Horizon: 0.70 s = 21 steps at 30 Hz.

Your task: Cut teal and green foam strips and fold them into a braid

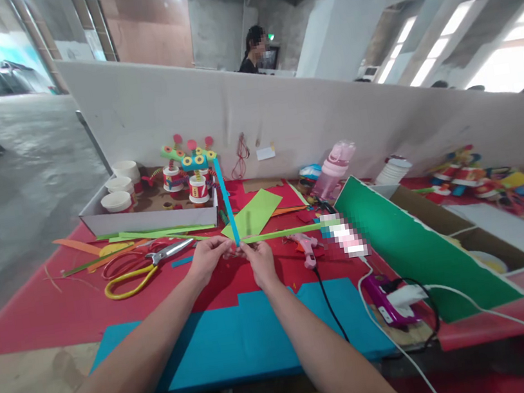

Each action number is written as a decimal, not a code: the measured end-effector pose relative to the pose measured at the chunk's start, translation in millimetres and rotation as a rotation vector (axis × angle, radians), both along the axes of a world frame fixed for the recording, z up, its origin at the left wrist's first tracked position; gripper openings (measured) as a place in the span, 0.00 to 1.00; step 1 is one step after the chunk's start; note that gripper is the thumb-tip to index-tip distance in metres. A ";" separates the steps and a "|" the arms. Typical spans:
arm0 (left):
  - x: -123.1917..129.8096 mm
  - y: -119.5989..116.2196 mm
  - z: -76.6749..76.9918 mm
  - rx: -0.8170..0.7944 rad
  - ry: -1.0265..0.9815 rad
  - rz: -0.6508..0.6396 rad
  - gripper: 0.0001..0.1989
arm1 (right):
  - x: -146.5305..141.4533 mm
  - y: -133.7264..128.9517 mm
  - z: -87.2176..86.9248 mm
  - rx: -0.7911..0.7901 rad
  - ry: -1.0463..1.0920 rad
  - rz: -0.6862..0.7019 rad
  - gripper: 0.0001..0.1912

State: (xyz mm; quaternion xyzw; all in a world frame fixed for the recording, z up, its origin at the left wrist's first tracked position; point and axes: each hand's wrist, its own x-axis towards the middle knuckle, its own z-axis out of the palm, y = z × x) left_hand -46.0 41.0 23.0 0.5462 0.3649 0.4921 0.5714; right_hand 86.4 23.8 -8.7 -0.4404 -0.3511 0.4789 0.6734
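A blue paper strip (227, 201) stands upright from my fingertips, and a green paper strip (291, 231) runs out to the right from the same spot, the two meeting at a corner. My left hand (212, 259) pinches at this corner from the left, thumb and finger pressed together. On the other side my right hand (259, 261) is closed on the strips' ends. Just behind lies a light green paper sheet (257, 213). To the right of my right hand is a pink glue gun (307, 248) with a black cord.
Scissors (154, 260) with red and yellow handles lie left. Behind them, a white box (153, 222) holds paper cups and figures. Blue sheets (243, 342) cover the front edge. Right are a purple power strip (389, 302), cables and a green board (410, 247). A person stands beyond the partition (171, 105).
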 end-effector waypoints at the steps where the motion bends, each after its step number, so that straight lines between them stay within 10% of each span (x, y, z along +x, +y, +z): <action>1: -0.3 0.1 -0.2 -0.009 -0.007 -0.004 0.14 | 0.1 0.2 -0.3 -0.005 0.007 -0.002 0.11; 21: -4.2 5.9 -7.7 -0.226 -0.163 -0.103 0.16 | 4.2 -4.2 5.2 0.090 -0.264 0.024 0.14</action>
